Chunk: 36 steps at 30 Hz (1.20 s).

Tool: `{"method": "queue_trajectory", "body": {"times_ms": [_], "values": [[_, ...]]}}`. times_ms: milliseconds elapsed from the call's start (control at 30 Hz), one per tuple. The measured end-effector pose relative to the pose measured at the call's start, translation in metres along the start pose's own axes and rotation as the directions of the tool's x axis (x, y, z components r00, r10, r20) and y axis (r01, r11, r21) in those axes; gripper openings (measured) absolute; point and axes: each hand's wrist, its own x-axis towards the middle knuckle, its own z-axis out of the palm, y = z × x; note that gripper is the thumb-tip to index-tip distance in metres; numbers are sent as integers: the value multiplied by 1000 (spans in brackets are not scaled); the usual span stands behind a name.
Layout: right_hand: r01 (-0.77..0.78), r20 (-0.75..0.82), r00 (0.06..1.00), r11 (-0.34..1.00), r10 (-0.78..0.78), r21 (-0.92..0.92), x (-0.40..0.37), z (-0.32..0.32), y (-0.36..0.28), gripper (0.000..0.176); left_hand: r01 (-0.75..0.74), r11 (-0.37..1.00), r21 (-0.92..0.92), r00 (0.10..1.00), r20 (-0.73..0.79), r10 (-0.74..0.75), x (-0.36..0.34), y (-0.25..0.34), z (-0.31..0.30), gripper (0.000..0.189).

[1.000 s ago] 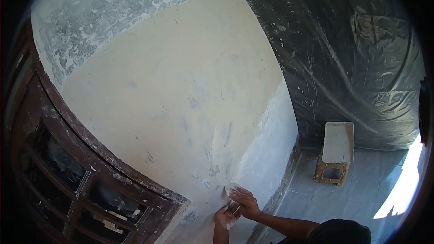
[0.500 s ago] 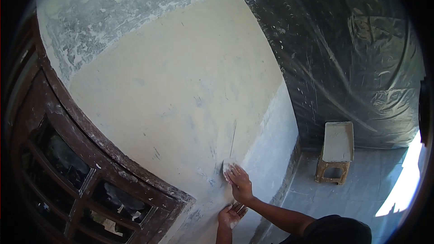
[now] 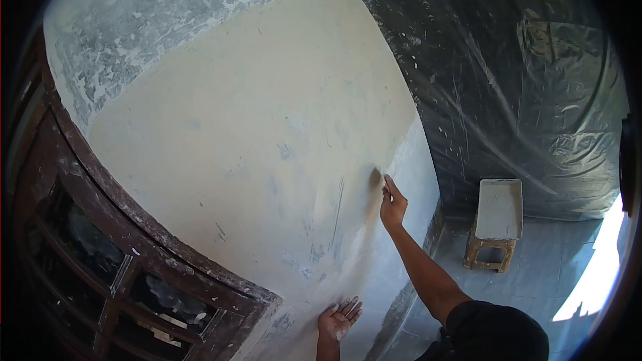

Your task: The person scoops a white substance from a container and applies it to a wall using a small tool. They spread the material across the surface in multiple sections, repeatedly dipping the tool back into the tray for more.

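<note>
My right hand [image 3: 393, 208] is raised to the wall [image 3: 267, 113], fingers closed around a thin flat putty scraper [image 3: 385, 183]. The scraper is seen nearly edge-on, at the border between the cream coating and the whiter strip, and a dark shadow falls beside it. Lower down, my left hand [image 3: 339, 319] is open with its palm turned up and fingers spread. White putty smears its palm. Thin dark scratches and grey patches mark the cream surface between the two hands.
A brown wooden window frame [image 3: 100, 180] with glass panes borders the wall at left. Black plastic sheeting [image 3: 501, 80] hangs at right. Before it, a tray [image 3: 500, 208] of pale putty rests on a stained stool [image 3: 490, 254] on the tiled floor [image 3: 535, 281].
My right hand has moved up and to the right along the wall with the scraper, which has turned from face-on to nearly edge-on. My left hand's fingers have spread; it stays low.
</note>
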Motion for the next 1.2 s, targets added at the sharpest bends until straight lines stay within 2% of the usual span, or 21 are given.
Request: {"method": "queue_trajectory", "body": {"times_ms": [33,67,167,200,267,300,367,400,433,467,500,533,567,667,833,1000,1033,1067,1100,1167,1200], "values": [[36,55,998,999,-35,-21,-13,6,6,42,3,1000,-26,1000,-30,-4,0,0,2,43],[113,110,989,983,-98,-142,-42,6,-11,43,7,998,-57,998,-60,-10,0,-2,3,42],[82,280,960,982,-31,-170,-142,-11,-47,42,-7,998,-59,1000,-19,6,2,-4,-10,42],[10,315,948,989,38,-149,-179,-20,-55,40,-10,998,-67,1000,-25,8,3,-6,-13,42],[29,480,876,987,50,-158,-235,-48,-70,39,-32,999,11,994,-105,33,3,-5,-19,41],[23,479,876,988,55,-156,-242,-59,-74,39,-53,998,26,987,-150,56,4,-7,-21,40],[-185,675,721,982,161,-36,-243,-81,-86,39,-17,1000,-19,996,-90,15,0,-4,-28,40],[-111,598,792,992,124,-59,-229,-80,-91,41,23,997,-70,999,-20,-25,-2,-3,-30,40],[-173,505,843,982,186,-75,-211,-73,-87,40,20,1000,-19,1000,7,-20,-11,-1,-23,41],[-395,434,798,907,417,-146,-184,-69,-101,36,19,1000,-15,1000,13,-19,-15,0,-24,41],[-465,342,826,885,449,-39,-171,-62,-83,33,24,1000,-18,999,-22,-24,-17,0,-26,42],[-410,246,895,904,372,122,-160,-53,-70,31,29,999,-21,998,-59,-31,-19,-1,-29,43],[-488,225,871,818,436,303,-151,-48,-66,30,33,999,-13,998,-57,-34,-23,0,-29,43],[-604,281,788,597,548,529,-151,-50,-76,33,33,999,-4,997,-71,-33,-41,6,-35,45],[-643,291,731,481,617,596,-181,-57,-111,32,65,996,57,998,-30,-63,-55,12,-52,45],[-619,245,755,535,609,575,-202,-39,-131,34,98,994,57,995,11,-98,-54,13,-60,44],[-515,182,856,765,484,386,-205,-31,-135,32,108,992,61,994,25,-109,-54,13,-61,43],[-356,156,930,921,332,162,-208,-24,-141,31,111,992,62,993,28,-112,-54,14,-63,43],[-426,200,890,904,411,39,-216,-21,-150,32,119,992,40,992,39,-121,-55,13,-64,43],[-81,203,976,997,82,-13,-233,0,-137,41,130,991,18,990,50,-131,-55,12,-70,43],[111,216,972,991,-91,-80,-242,10,-132,44,133,990,52,991,-17,-132,-53,12,-74,43]]}}
